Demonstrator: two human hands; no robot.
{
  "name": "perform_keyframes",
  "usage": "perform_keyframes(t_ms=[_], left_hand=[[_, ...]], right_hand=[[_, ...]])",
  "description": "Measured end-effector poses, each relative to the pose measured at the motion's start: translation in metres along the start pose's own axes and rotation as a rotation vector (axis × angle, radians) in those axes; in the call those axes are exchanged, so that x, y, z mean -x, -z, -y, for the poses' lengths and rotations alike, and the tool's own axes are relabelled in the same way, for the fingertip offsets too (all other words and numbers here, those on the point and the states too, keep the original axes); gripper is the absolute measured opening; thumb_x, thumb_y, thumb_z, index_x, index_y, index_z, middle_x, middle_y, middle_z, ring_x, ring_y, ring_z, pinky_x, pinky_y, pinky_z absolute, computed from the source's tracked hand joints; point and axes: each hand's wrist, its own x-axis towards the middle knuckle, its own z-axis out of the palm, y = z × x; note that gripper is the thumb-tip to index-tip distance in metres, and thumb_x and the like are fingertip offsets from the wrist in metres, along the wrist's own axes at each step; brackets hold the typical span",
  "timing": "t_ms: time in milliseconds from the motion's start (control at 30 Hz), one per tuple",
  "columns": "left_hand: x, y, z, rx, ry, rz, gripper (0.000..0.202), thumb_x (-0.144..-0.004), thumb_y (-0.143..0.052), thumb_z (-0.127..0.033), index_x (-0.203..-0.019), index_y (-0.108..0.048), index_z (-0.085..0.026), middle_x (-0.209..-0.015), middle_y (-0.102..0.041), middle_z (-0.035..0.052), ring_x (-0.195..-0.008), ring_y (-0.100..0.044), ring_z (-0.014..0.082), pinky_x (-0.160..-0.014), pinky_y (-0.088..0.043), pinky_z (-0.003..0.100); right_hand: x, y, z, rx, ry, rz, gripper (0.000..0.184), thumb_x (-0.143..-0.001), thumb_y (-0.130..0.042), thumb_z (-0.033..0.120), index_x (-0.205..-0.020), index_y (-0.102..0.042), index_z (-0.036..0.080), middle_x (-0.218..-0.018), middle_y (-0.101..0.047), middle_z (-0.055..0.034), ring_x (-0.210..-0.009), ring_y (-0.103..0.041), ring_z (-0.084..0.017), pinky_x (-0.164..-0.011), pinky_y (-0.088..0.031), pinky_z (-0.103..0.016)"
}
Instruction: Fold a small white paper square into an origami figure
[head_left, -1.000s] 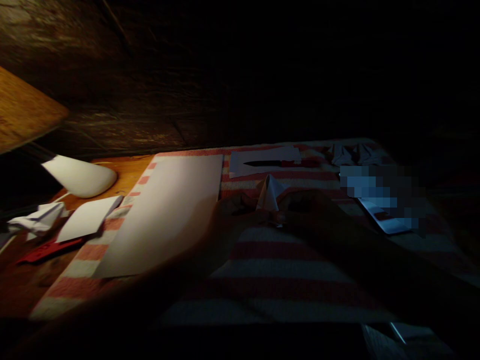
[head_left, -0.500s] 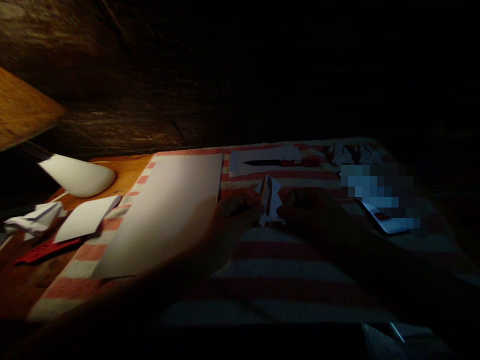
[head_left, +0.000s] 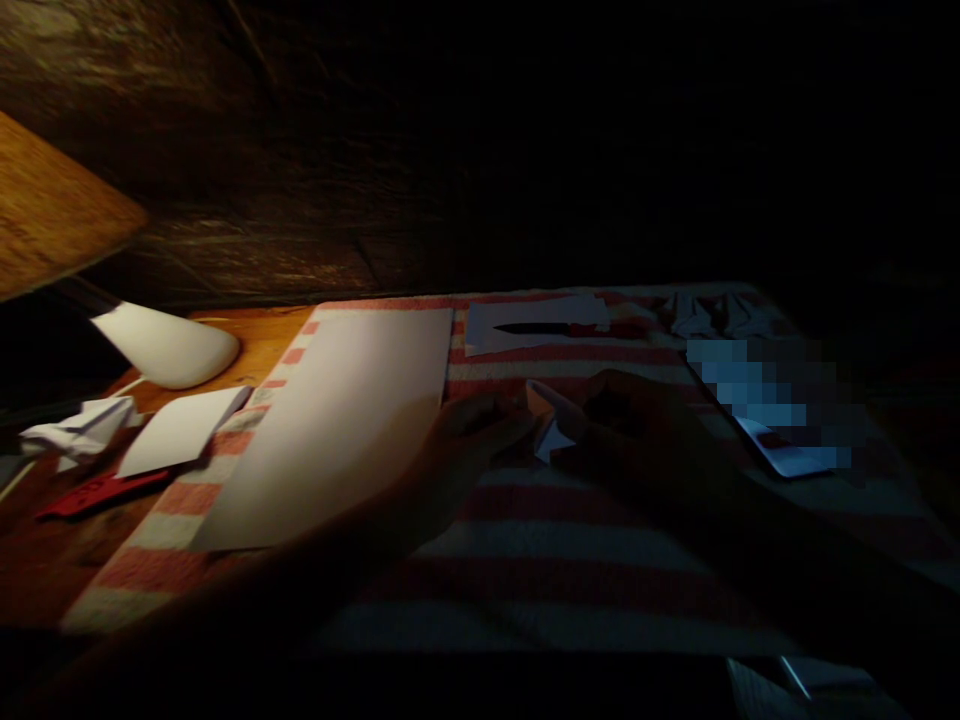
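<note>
A small piece of folded white paper (head_left: pixel 553 440) is between my two hands, a little above the striped cloth (head_left: pixel 480 545). My left hand (head_left: pixel 480 425) pinches its left side with thumb and fingers. On the other side my right hand (head_left: pixel 622 420) is closed on it, dark in shadow. Part of the folded paper is covered by my fingertips. A large white sheet (head_left: pixel 337 400) lies flat to the left, partly beneath my left hand. Beyond my hands a knife (head_left: pixel 547 328) with a dark blade rests on a smaller sheet of paper (head_left: pixel 484 335).
At the left stands a lamp with a white base (head_left: pixel 172 345) and brown shade (head_left: pixel 60 215). Near it are crumpled or folded paper (head_left: pixel 82 430), a small white sheet (head_left: pixel 180 430) and a red object (head_left: pixel 101 495). A phone (head_left: pixel 802 460) with blurred screen and folded papers (head_left: pixel 690 315) lie right.
The folded paper has been turned and bent between my fingers, so its long upright shape now looks shorter and tilted. My right hand has shifted slightly. The view has moved a little.
</note>
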Motion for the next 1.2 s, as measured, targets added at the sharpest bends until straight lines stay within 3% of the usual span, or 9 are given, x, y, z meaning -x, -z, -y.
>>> perform_keyframes(t_ms=[100,167,267,367,467,567,767,1000,1200], left_hand=[[0.004,0.002,-0.005,-0.151,-0.056,0.098,0.036,-0.084,-0.073,-0.048,-0.081,-0.058,-0.016,-0.075,-0.065,0.0015,-0.069,-0.066,0.0153,-0.065,-0.057,0.029],[0.006,0.006,-0.012,-0.354,-0.089,0.201,0.041,-0.091,-0.059,-0.056,-0.081,-0.056,-0.017,-0.065,-0.060,-0.0008,-0.055,-0.058,0.0127,-0.051,-0.048,0.025],[0.008,0.015,-0.027,-0.816,-0.334,0.095,0.028,-0.092,-0.064,-0.038,-0.076,-0.054,-0.017,-0.061,-0.050,-0.0047,-0.053,-0.044,0.0089,-0.048,-0.033,0.021],[0.009,0.023,-0.037,-1.151,-0.674,0.016,0.008,-0.089,-0.067,-0.023,-0.092,-0.062,-0.017,-0.075,-0.059,-0.0010,-0.065,-0.053,0.0124,-0.058,-0.042,0.024],[0.009,0.023,-0.033,-1.279,-0.942,0.334,0.026,-0.090,-0.065,-0.020,-0.116,-0.064,-0.019,-0.107,-0.069,0.0079,-0.101,-0.063,0.0220,-0.086,-0.053,0.036],[0.009,0.015,-0.019,-1.369,-0.981,0.642,0.042,-0.092,-0.066,-0.022,-0.133,-0.058,-0.019,-0.131,-0.068,0.0104,-0.124,-0.059,0.0260,-0.106,-0.048,0.042],[0.004,0.003,-0.005,-1.318,-0.950,0.583,0.019,-0.100,-0.056,-0.015,-0.115,-0.067,-0.018,-0.119,-0.074,0.0072,-0.117,-0.066,0.0195,-0.103,-0.053,0.033],[0.005,0.007,-0.007,-1.261,-0.871,0.499,0.018,-0.100,-0.058,-0.020,-0.115,-0.068,-0.016,-0.114,-0.075,0.0077,-0.106,-0.071,0.0172,-0.094,-0.059,0.029],[0.013,0.017,-0.005,-1.402,-1.058,0.511,0.026,-0.100,-0.055,-0.014,-0.123,-0.067,-0.012,-0.125,-0.074,0.0105,-0.125,-0.066,0.0225,-0.112,-0.053,0.037]], right_hand=[[0.000,-0.002,-0.001,0.069,-0.023,-0.035,0.034,-0.087,-0.071,0.053,-0.086,-0.066,0.020,-0.077,-0.069,-0.0037,-0.066,-0.064,-0.018,-0.052,-0.048,-0.027],[-0.001,-0.001,-0.001,0.132,-0.020,-0.054,0.031,-0.087,-0.072,0.050,-0.086,-0.066,0.020,-0.077,-0.068,-0.0031,-0.066,-0.064,-0.017,-0.053,-0.047,-0.027],[-0.002,0.005,-0.002,0.196,-0.008,-0.045,0.025,-0.087,-0.072,0.044,-0.084,-0.064,0.020,-0.074,-0.066,-0.0018,-0.064,-0.062,-0.017,-0.053,-0.046,-0.027],[-0.003,0.009,-0.005,0.196,0.027,0.055,0.017,-0.089,-0.070,0.035,-0.084,-0.067,0.019,-0.074,-0.067,-0.0020,-0.066,-0.062,-0.017,-0.056,-0.046,-0.027],[-0.004,0.012,-0.007,0.272,0.057,0.104,0.012,-0.087,-0.070,0.030,-0.084,-0.071,0.018,-0.075,-0.070,-0.0029,-0.065,-0.060,-0.016,-0.056,-0.043,-0.027],[-0.006,0.014,-0.009,0.359,0.086,0.108,0.013,-0.087,-0.071,0.031,-0.086,-0.074,0.018,-0.081,-0.074,-0.0036,-0.068,-0.062,-0.017,-0.061,-0.044,-0.029],[-0.011,0.024,-0.010,0.297,0.171,0.300,0.009,-0.089,-0.069,0.025,-0.094,-0.076,0.022,-0.095,-0.077,-0.0009,-0.085,-0.070,-0.018,-0.076,-0.050,-0.029],[-0.009,0.021,-0.006,0.424,0.204,0.234,0.005,-0.087,-0.072,0.024,-0.088,-0.074,0.020,-0.084,-0.073,0.0007,-0.072,-0.065,-0.014,-0.064,-0.044,-0.026],[-0.007,0.020,-0.004,0.348,0.260,0.258,0.006,-0.090,-0.072,0.025,-0.087,-0.069,0.020,-0.089,-0.071,0.0023,-0.077,-0.063,-0.013,-0.068,-0.045,-0.024]])
